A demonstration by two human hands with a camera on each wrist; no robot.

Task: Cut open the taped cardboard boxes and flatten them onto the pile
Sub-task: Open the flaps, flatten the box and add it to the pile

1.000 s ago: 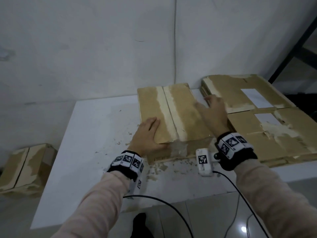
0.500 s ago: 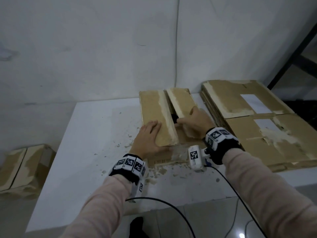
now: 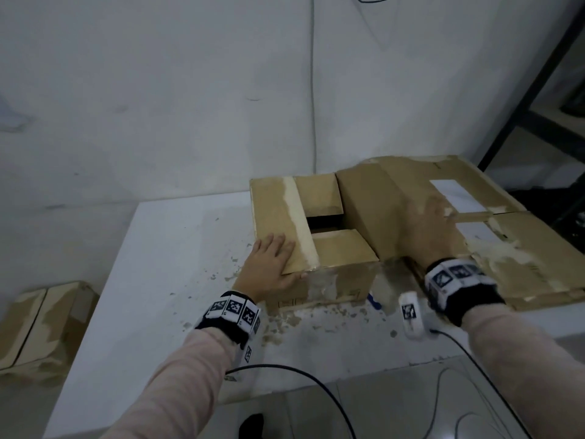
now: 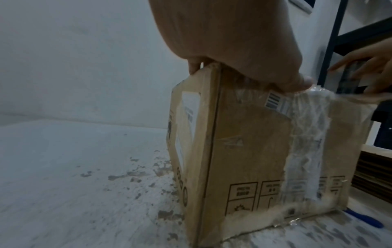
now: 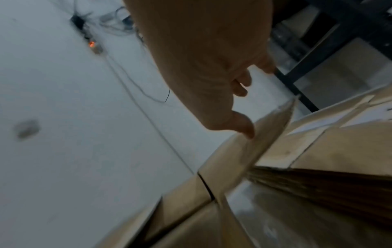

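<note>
Box (image 3: 316,248) at frame centre on the tabletop (image 3: 158,280): flat, open left hand (image 3: 269,267) pins its left flap as an anchor; blurred right hand (image 3: 424,229), fingers extended, presses the right flap toward the pile (image 3: 522,248).

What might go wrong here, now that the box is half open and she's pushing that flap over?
Three possible snags:
1. The blue-handled tool lies on the table right beside the box; if that is the cutter, it could get knocked off or grabbed blindly.
2. Only the left hand pins the box by its left flap, so the right hand pushing the right flap might skid it.
3. Clear tape running down the box's near side may resist flattening.
</note>
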